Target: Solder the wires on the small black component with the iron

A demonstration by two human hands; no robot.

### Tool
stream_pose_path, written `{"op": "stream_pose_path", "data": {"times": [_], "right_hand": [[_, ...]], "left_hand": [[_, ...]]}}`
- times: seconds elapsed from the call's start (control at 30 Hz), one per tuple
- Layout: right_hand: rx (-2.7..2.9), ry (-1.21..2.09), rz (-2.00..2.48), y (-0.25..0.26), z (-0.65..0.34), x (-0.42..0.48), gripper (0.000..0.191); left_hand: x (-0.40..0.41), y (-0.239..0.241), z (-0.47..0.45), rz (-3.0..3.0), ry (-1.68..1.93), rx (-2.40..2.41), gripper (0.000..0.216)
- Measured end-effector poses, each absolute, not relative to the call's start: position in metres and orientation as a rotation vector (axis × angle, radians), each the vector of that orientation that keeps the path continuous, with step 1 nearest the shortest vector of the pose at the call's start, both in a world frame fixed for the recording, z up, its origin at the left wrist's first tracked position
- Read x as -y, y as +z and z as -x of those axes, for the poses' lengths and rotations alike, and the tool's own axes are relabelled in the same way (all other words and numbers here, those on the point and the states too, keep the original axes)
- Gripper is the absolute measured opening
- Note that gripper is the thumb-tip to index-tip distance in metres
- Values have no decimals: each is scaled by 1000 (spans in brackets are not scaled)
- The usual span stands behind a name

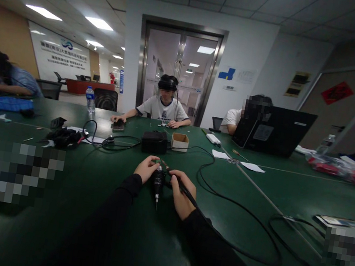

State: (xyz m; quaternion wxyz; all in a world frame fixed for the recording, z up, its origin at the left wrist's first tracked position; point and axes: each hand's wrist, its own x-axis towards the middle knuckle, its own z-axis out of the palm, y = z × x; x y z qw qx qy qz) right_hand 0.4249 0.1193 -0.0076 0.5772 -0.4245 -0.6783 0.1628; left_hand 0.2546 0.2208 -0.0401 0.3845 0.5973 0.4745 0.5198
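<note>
My right hand is closed round a slim black corded tool that looks like a soldering iron, its front end pointing up and left toward my other hand. Its cord runs back along my right forearm. The fingers of my left hand are pinched together at the far end of a black screwdriver-like tool. That tool has a bare metal tip pointing toward me. Something small and greenish shows at my left fingertips, too small to make out. Both hands are close together, just above the green table.
A black box and a small open cardboard box stand beyond my hands. A long black cable loops across the right side. A person sits opposite, near a phone; a laptop is at right, a bottle at left.
</note>
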Motion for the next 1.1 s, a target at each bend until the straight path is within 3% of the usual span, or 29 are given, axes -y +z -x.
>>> {"op": "stream_pose_path", "data": {"times": [1.1], "right_hand": [[1724,291,944,-6,-424,-114,20]], "left_hand": [[-223,-43,-256,-1465,1448,-1091,24]]}}
